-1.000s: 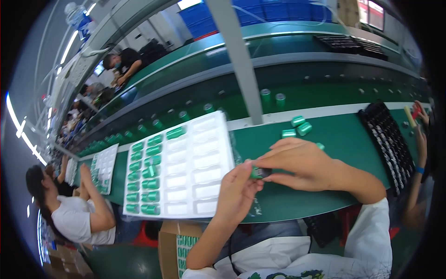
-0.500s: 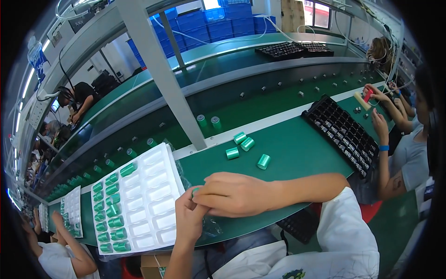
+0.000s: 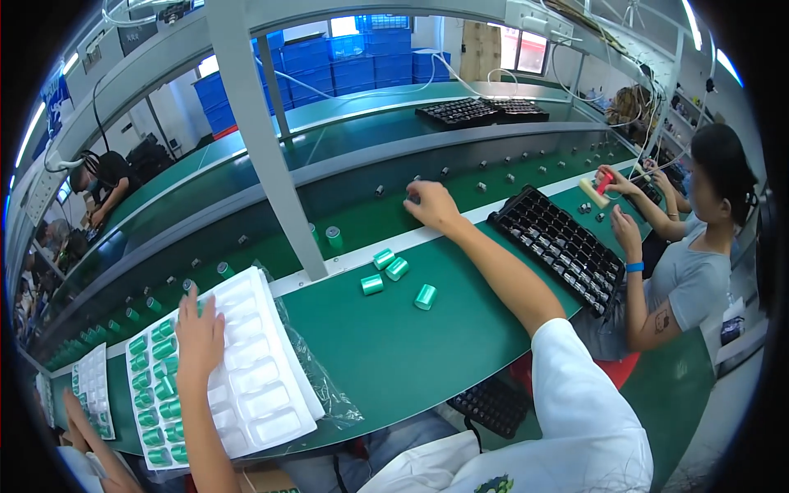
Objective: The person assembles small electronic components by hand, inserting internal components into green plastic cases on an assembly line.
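The white tray (image 3: 272, 398) lies slightly askew on the green table (image 3: 362, 349), and by the look of it about half its pockets are filled: green cylinders (image 3: 166, 366) lie down the two left-hand columns, while the pockets seen in the columns to the right are bare. The left forearm crosses the tray, so whether anything sits in the pockets beneath it cannot be told. Over the tray's far part, the left hand (image 3: 200, 333) hangs with its fingers spread and no cylinder seen in its grasp; a standing cylinder (image 3: 189, 285) shows just beside its fingertips. The right hand (image 3: 431, 205) reaches across the rail to the belt (image 3: 370, 218), its fingers bent close around a small dark part (image 3: 413, 198); whether they grip it or only touch it cannot be told. Between the tray and the right forearm, four loose cylinders (image 3: 425, 297) lie on the table, outside any pocket. More cylinders (image 3: 333, 237) stand on the belt, and small metal parts (image 3: 482, 187) are scattered along it. Clear plastic film (image 3: 325, 394) spills from the tray's right edge, and beyond the right forearm lies a black tray (image 3: 559, 246) partly filled with metal pieces.
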The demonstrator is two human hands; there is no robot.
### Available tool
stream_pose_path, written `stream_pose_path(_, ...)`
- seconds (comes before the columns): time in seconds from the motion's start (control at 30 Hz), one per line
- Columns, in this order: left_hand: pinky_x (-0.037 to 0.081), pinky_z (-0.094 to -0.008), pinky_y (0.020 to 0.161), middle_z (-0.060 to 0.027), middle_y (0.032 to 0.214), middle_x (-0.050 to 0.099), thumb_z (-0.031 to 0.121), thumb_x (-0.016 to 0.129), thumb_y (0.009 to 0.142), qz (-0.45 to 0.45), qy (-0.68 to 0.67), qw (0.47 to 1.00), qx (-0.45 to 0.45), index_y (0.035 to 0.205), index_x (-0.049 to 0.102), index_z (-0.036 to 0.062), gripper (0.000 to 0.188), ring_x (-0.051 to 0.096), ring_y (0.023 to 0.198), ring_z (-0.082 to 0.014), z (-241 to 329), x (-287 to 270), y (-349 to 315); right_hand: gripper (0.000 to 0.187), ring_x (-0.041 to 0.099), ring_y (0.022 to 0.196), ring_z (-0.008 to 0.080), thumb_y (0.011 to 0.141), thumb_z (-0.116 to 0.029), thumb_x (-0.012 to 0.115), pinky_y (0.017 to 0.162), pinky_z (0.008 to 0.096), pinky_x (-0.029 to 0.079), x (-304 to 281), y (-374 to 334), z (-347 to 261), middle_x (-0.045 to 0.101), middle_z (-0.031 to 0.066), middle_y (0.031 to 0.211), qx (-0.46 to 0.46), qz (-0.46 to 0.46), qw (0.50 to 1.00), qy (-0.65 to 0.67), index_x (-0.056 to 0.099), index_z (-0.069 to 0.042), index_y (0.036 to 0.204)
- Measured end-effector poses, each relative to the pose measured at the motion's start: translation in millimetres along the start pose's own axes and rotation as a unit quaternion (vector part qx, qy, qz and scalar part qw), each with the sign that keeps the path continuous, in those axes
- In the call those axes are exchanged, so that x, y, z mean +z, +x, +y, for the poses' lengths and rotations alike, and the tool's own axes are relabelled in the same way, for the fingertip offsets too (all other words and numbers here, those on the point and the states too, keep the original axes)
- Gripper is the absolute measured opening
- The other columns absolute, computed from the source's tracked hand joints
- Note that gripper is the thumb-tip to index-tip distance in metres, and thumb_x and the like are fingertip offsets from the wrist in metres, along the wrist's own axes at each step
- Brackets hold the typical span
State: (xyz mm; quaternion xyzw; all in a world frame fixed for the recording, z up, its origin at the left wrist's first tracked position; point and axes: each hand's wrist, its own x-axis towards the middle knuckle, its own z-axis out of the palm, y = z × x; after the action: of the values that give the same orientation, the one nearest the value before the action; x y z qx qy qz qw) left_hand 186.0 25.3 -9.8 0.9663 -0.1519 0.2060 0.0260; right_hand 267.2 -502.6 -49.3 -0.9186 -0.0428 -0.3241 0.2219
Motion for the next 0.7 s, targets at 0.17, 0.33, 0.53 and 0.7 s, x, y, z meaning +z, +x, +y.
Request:
stream_pose_path(0.17,0.033,-0.0484,0.109,-0.0212,0.141,0.046,0.015,0.049,0.096,-0.038,-0.082,0.995,-0.040,0.131,0.054,-0.0004,0.039,0.039,0.133,-0.0401,-5,14,-4,0.031,0.064,0.097,0.0351,0.087,-0.025,0.063,0.084,0.0442,0.052,2,-5,10,0.068,0.0173,0.102,-0.015,-0.047,0.999,0.010,0.066,-0.001,0.107)
stream_pose_path(0.33,0.037,-0.0481,0.103,-0.0187,0.129,0.051,0.001,0.050,0.086,0.044,-0.097,0.992,-0.070,0.128,0.055,-0.0012,0.042,0.046,0.121,-0.0372,-13,29,4,0.037,0.058,0.108,0.0423,0.085,-0.017,0.058,0.090,0.0493,0.049,-21,16,56,0.059,0.0221,0.121,0.041,0.038,0.980,-0.189,0.060,-0.002,0.118)
stream_pose_path(0.53,0.040,-0.0446,0.099,-0.0166,0.122,0.057,-0.003,0.056,0.079,0.087,-0.132,0.981,-0.113,0.120,0.058,0.0035,0.042,0.051,0.114,-0.0372,-27,44,3,0.033,0.056,0.118,0.0415,0.080,-0.008,0.065,0.092,0.0471,0.052,-45,19,85,0.057,0.0251,0.126,0.273,-0.260,0.879,-0.292,0.064,-0.001,0.112)
stream_pose_path(0.7,0.042,-0.0431,0.093,-0.0151,0.114,0.061,-0.004,0.062,0.076,0.077,-0.158,0.970,-0.169,0.107,0.059,0.0049,0.032,0.054,0.108,-0.0354,-19,26,7,0.034,0.061,0.106,0.0429,0.080,-0.002,0.060,0.089,0.0443,0.053,-42,11,100,0.062,0.0260,0.111,0.203,-0.226,0.918,-0.255,0.061,0.001,0.113)
